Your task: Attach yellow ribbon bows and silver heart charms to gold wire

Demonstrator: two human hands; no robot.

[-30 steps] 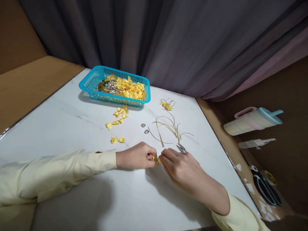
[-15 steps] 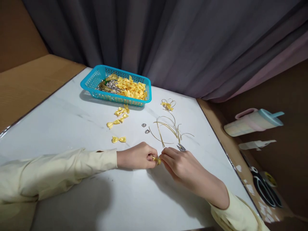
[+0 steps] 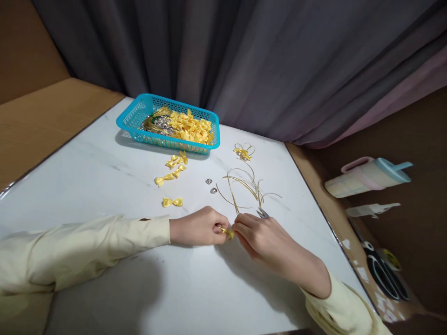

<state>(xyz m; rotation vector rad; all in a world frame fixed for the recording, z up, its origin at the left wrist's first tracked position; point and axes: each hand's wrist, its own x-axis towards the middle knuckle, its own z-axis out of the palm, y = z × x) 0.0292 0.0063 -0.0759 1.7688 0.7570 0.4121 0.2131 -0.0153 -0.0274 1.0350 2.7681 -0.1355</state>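
Note:
My left hand (image 3: 204, 226) is closed around a small yellow ribbon bow (image 3: 231, 234), and a bit of gold cord (image 3: 222, 228) shows at its fingers. The fingertips of my right hand (image 3: 263, 239) pinch the other side of that bow; most of it is hidden. Metal tool tips (image 3: 262, 213) poke out behind my right hand, and I cannot tell whether it holds them. Loose gold cords (image 3: 244, 183) lie beyond my hands, beside two small silver charms (image 3: 213, 190). A single yellow bow (image 3: 172, 202) lies past my left wrist.
A blue basket (image 3: 167, 144) of bows, gold cord and silver pieces stands at the back. More bows (image 3: 176, 161) lie before it. Bows with looped cord (image 3: 243, 152) sit farther right. Off the table's right edge are a tumbler (image 3: 363, 179), a small bottle (image 3: 366, 210) and black-handled scissors (image 3: 384, 274).
My right hand and wrist have shifted very slightly left. The left hand keeps its place, and both still grip the bow.

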